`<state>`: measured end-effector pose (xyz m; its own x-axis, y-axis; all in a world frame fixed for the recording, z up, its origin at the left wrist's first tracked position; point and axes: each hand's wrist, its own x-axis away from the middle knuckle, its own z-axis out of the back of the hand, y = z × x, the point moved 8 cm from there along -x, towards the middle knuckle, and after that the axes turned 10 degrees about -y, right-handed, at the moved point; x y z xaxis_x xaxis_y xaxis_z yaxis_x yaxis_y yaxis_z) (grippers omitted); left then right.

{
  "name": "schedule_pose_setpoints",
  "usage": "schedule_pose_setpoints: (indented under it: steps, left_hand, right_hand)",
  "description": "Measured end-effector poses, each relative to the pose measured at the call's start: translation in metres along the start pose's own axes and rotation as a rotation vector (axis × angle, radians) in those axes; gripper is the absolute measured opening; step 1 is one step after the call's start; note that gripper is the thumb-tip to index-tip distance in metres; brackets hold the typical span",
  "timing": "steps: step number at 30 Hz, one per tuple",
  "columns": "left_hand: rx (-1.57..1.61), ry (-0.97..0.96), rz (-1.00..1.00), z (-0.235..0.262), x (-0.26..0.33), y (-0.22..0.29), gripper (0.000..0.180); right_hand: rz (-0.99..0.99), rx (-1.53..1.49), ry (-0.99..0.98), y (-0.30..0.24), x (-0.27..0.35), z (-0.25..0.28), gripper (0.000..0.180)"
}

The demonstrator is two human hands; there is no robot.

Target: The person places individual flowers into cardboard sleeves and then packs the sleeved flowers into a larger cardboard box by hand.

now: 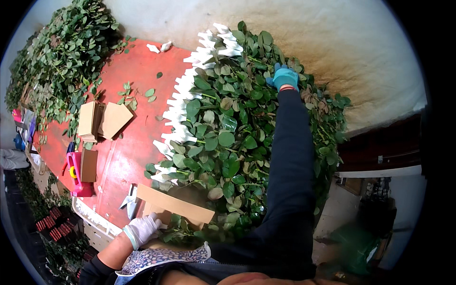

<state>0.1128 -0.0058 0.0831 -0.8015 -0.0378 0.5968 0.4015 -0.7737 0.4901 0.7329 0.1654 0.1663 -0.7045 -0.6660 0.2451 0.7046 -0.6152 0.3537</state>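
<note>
My left hand (142, 230), in a white glove, is curled at the table's near edge, beside a folded piece of tan cardboard (173, 204). Its fingers are closed, and what lies in them is hidden. Leafy stems (183, 232) stick out just right of it. My right arm stretches far forward over a big pile of leafy flower stems (237, 137). At its end my right hand (285, 78), in a teal glove, rests among the far leaves with thumb and fingers apart. White sleeves of netting (183, 109) cover the heads along the pile's left side.
On the red table (123, 161) stand stacked cardboard pieces (89, 121), a pink tape dispenser (80, 175) and a grey-white hand tool (129, 203). Another heap of leafy stems (61, 52) fills the far left. A pale wall (332, 42) bounds the far side.
</note>
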Motion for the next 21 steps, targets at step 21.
schedule_pose_setpoints:
  steps: [21]
  left_hand:
    - [0.032,-0.013,-0.067,0.004,-0.001,0.004,0.033]
  right_hand:
    - [0.285,-0.236,-0.007,-0.071,0.051,-0.019,0.035]
